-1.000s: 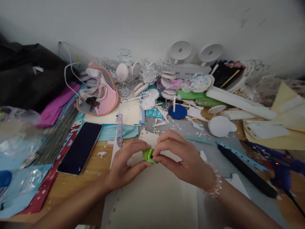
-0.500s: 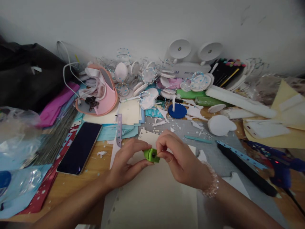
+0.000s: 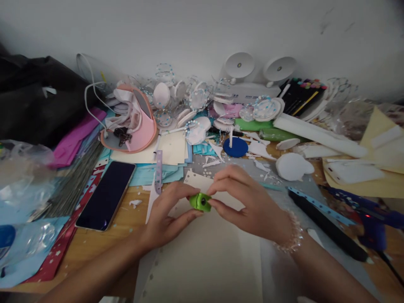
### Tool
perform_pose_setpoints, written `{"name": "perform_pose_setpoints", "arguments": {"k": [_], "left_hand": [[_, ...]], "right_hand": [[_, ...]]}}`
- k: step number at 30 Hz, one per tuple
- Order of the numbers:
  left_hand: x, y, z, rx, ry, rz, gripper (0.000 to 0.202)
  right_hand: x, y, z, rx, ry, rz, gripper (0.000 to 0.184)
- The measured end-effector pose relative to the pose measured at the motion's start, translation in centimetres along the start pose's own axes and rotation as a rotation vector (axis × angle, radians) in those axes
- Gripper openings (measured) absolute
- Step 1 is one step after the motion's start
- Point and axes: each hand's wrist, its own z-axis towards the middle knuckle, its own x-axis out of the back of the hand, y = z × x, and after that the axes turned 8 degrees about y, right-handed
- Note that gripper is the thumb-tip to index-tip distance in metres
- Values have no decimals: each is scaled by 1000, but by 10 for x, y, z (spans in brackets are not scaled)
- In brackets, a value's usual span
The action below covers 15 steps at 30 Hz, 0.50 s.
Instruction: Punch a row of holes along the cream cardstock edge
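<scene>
Between my two hands is a small bright green craft punch [image 3: 200, 202] with a dark round spot on the side facing me. My left hand [image 3: 170, 212] grips its left end between thumb and forefinger. The thumb and forefinger of my right hand [image 3: 249, 202] pinch its right end, while the other fingers curve above. Below the hands lies a large cream sheet of paper [image 3: 205, 256] with small star-shaped holes along its left edge and top corner. A beaded bracelet [image 3: 295, 233] circles my right wrist.
A phone [image 3: 106, 195] lies at left, near a pink visor cap [image 3: 142, 130]. White discs and beaded wire crowd the back, with a blue round base [image 3: 235, 147] before them. At right are a black pen-like tool [image 3: 328, 225] and a blue glue gun [image 3: 372, 219].
My right hand has shifted a little to the right, and its fingers have loosened from a tight curl into a wider pinch. The punch has turned slightly; my left hand hardly moved.
</scene>
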Motion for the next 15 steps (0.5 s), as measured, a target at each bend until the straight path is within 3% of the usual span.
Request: {"name": "perform_pose_setpoints", "arguments": {"k": [5, 15], "left_hand": [[0, 1, 2, -47, -16, 76, 38], [1, 1, 2, -50, -48, 100, 38]], "right_hand": [[0, -9, 0, 94, 0, -148, 5], [-2, -9, 2, 85, -81, -234, 16]]}}
